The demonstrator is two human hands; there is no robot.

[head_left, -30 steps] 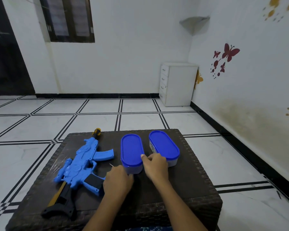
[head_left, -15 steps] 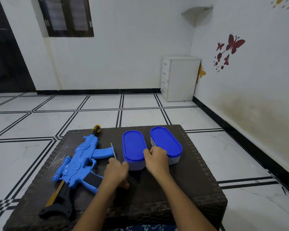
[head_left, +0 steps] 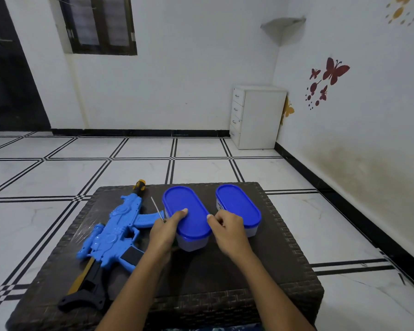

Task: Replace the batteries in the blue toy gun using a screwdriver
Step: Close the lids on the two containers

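The blue toy gun (head_left: 118, 231), with a black stock and yellow tip, lies on the left side of the dark woven table (head_left: 225, 271). Two clear containers with blue lids stand beside it. My left hand (head_left: 164, 234) holds a thin screwdriver (head_left: 157, 209), whose metal shaft sticks out away from me. That hand's thumb presses on the left container's lid (head_left: 187, 211). My right hand (head_left: 228, 229) has its fingers curled at the right rim of the same lid, thumb touching it. The right container (head_left: 239, 204) stands just behind my right hand.
The table is small, and the white tiled floor (head_left: 58, 177) drops away on all sides. A white drawer cabinet (head_left: 258, 118) stands in the far corner by the right wall. A dark doorway (head_left: 7, 68) is at far left.
My left hand, carrying the screwdriver, moved right from beside the gun onto the left container, thumb now on its lid. My right hand stayed between the containers.
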